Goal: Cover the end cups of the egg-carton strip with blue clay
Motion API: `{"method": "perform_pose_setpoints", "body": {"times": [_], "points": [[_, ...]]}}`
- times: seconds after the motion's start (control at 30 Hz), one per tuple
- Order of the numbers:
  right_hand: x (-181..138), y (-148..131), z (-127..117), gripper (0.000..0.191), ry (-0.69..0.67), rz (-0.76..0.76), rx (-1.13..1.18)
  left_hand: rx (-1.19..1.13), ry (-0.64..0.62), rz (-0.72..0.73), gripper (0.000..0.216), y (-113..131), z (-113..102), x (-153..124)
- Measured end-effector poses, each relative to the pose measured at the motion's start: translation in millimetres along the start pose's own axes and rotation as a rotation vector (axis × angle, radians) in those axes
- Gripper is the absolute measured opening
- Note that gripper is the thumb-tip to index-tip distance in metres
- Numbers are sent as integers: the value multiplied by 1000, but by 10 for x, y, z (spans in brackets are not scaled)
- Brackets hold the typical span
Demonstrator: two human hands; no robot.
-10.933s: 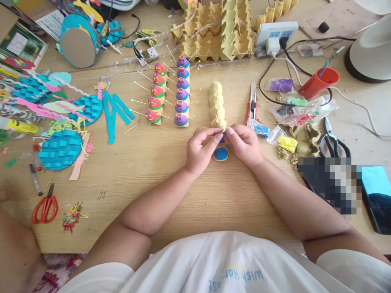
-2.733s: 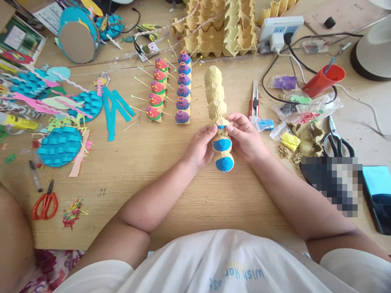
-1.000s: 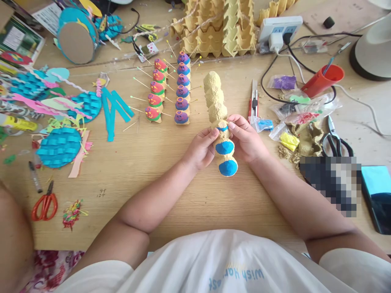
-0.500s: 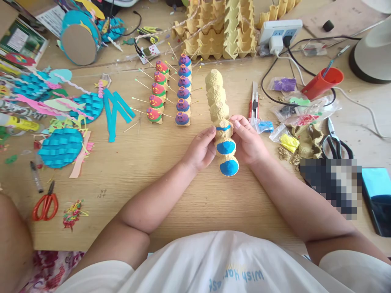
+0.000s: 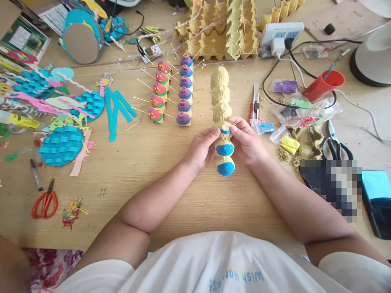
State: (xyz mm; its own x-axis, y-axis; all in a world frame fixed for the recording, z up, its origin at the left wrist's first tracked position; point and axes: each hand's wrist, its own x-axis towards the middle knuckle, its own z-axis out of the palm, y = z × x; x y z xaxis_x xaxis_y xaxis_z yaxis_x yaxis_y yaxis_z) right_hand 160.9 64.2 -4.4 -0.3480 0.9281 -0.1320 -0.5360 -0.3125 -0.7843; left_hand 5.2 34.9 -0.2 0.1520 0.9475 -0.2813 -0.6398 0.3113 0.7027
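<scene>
A strip of egg carton (image 5: 221,110), several bumps long, is held upright in front of me between both hands. Blue clay (image 5: 225,149) covers the faces of the two nearest bumps, and a thin blue band shows on the third. My left hand (image 5: 201,148) pinches its left edge near that band. On the opposite edge, my right hand (image 5: 247,140) has its thumb at the blue band and its fingers behind. Beyond my left hand stand two finished-looking strips, one with red and green bumps (image 5: 159,89), the other with purple bumps (image 5: 185,93).
On the right lie a utility knife (image 5: 255,103), bagged blue clay (image 5: 265,127), yellow clay (image 5: 290,144), black-handled scissors (image 5: 336,146) and a red cup (image 5: 324,85). Egg trays (image 5: 210,32) stand at the back. Red scissors (image 5: 45,203) and woven blue discs (image 5: 61,145) are leftward; another person's arm (image 5: 12,264) shows lower left.
The egg carton strip has swung slightly, its far end shifting right, so it points straighter away from me. Both hands keep their hold. The other person's arm at lower left has moved down.
</scene>
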Motion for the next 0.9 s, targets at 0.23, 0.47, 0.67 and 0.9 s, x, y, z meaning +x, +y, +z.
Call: {"method": "perform_pose_setpoints", "body": {"times": [0.23,0.47,0.67,0.9], "points": [[-4,-5,5,50,-13,-11,-4,-63,6,-19,19,8,10,9],[8,26,-30,49,-21,-4,6,-84,-7,-62,18,-12,-39,16],[-12,5,2,47,3,10,1,-77,10,-68,15,1,-30,16],[-27,-26,20,50,-35,-16,-45,-72,37,-68,26,-6,-27,24]]}}
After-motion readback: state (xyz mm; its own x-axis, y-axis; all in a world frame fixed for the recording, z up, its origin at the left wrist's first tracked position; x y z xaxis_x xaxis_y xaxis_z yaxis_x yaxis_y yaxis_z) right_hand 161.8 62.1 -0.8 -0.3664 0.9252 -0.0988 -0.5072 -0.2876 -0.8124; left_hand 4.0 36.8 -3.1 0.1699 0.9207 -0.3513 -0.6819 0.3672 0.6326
